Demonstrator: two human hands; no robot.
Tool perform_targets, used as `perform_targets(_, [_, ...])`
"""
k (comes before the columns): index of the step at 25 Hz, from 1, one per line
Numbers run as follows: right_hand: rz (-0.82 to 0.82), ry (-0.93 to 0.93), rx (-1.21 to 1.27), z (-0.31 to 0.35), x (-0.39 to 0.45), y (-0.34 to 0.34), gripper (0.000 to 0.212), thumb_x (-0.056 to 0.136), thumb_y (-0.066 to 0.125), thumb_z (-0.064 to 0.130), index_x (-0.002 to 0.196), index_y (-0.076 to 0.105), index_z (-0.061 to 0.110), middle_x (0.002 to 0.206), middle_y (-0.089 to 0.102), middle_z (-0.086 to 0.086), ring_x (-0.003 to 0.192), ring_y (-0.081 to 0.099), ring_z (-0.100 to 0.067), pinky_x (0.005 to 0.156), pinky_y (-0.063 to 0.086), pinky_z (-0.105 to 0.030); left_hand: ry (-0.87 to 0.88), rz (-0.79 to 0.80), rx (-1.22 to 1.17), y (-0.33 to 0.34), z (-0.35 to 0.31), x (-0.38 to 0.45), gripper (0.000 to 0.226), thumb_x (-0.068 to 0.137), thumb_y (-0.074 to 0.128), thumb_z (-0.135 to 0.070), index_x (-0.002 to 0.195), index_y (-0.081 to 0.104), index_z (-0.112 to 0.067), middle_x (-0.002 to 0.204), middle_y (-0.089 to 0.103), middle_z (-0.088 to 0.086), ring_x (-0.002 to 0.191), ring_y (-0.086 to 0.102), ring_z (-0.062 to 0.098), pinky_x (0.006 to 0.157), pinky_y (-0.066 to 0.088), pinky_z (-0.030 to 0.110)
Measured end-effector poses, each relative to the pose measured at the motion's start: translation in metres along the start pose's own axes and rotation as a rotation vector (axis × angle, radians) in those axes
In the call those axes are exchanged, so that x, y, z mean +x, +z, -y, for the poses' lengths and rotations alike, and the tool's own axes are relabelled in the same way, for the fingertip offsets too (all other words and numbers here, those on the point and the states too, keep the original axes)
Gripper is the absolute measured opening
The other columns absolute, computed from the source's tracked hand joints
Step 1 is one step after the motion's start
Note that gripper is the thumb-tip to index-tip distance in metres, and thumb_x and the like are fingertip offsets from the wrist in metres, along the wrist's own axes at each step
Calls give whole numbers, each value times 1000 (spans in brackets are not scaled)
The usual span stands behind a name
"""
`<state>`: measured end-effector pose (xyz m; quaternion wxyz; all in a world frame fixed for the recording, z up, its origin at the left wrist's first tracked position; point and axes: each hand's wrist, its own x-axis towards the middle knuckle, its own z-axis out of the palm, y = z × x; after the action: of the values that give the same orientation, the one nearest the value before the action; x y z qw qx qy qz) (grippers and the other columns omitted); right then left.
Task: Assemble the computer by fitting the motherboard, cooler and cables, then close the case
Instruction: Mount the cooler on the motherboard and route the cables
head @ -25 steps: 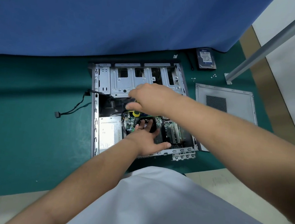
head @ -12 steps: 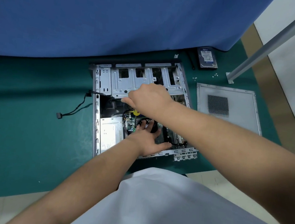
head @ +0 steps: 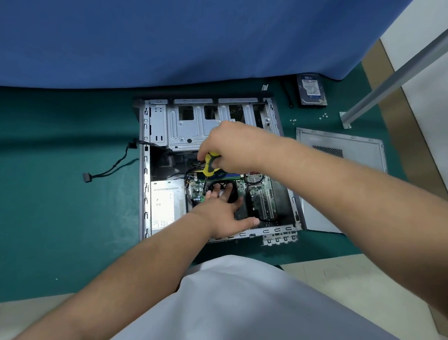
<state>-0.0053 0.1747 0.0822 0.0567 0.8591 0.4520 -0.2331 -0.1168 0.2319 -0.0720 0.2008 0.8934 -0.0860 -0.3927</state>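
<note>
An open grey computer case (head: pixel 143 179) lies on its side on the green mat. Inside it sits the green motherboard (head: pixel 259 196) with a black round cooler (head: pixel 232 190) on top. My left hand (head: pixel 225 213) rests flat on the cooler, fingers spread. My right hand (head: pixel 232 146) grips a yellow and black screwdriver (head: pixel 210 164) held upright, its shaft reaching down to the board just left of the cooler. A silver power supply (head: pixel 165 205) fills the case's near left corner. A black cable (head: pixel 107 170) trails out of the case to the left.
The grey side panel (head: pixel 353 153) lies flat to the right of the case. A hard drive (head: pixel 311 89) and a few small screws (head: pixel 323 114) lie behind it. A blue cloth (head: pixel 174 31) hangs at the back. A metal post (head: pixel 402 68) slants at the right.
My right hand has lifted a little and turned, so the yellow screwdriver handle now shows below it. My left hand stays on the cooler.
</note>
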Motion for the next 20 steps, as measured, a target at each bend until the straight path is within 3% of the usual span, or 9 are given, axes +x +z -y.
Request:
perform_targets(1, [-53,51,1,6,1,6,25,100,57,39,115,70,23,88,57,-2,91,60,-30,65,48,-36,5,-7,0,0,0,0,99,83,22,-92,164,15,-35,171,-18,5,155,-20,37,125,-8,47])
perform_targets(4, [-171,272,-89,28,6,27,58,105,34,59,76,56,13,63,39,1,62,48,-27,50,23,-30,6,-8,-2,1,2,1,99,83,23,-92,164,15,-33,171,-15,5,156,-18,37,126,-4,48])
perform_targets(6, [-193,306,-76,30,10,30,65,103,29,66,69,51,14,64,44,1,58,47,-22,50,23,-30,4,-6,10,0,2,1,99,84,22,-92,164,14,-34,172,-14,4,156,-18,36,126,-3,48])
perform_targets(8, [-103,174,30,20,10,21,54,99,43,66,91,62,16,87,56,-1,77,55,-25,59,37,-33,-3,-9,-3,0,2,0,98,83,22,-92,163,15,-35,171,-17,4,156,-19,36,125,-5,47])
perform_targets(10, [21,0,62,5,5,5,35,96,64,49,122,64,27,112,56,0,104,57,-25,77,47,-37,-2,-7,-15,1,1,0,98,83,21,-93,163,15,-36,171,-18,3,155,-21,35,125,-7,47])
perform_targets(13, [70,-50,-26,-2,-2,-6,33,95,67,34,127,65,31,102,52,4,108,59,-25,80,51,-38,-3,-1,-6,1,1,0,97,84,20,-92,163,15,-37,170,-18,3,155,-21,36,125,-8,46])
perform_targets(15, [-23,45,-50,5,-3,4,29,98,60,45,111,69,22,84,51,3,91,60,-28,66,47,-36,-6,-5,-7,1,1,1,96,85,21,-91,163,16,-36,171,-18,4,155,-20,35,125,-8,46])
perform_targets(17, [-133,220,-85,18,1,19,49,102,44,57,85,60,14,66,40,2,68,49,-27,51,30,-31,0,-6,-12,0,2,1,96,85,22,-91,163,17,-35,171,-17,3,156,-20,35,125,-6,48])
perform_targets(20, [-217,335,-87,30,6,31,63,105,30,60,66,48,14,62,41,0,55,41,-21,49,21,-29,1,-3,-11,0,2,0,96,86,22,-90,163,16,-34,171,-17,3,156,-20,35,126,-5,48])
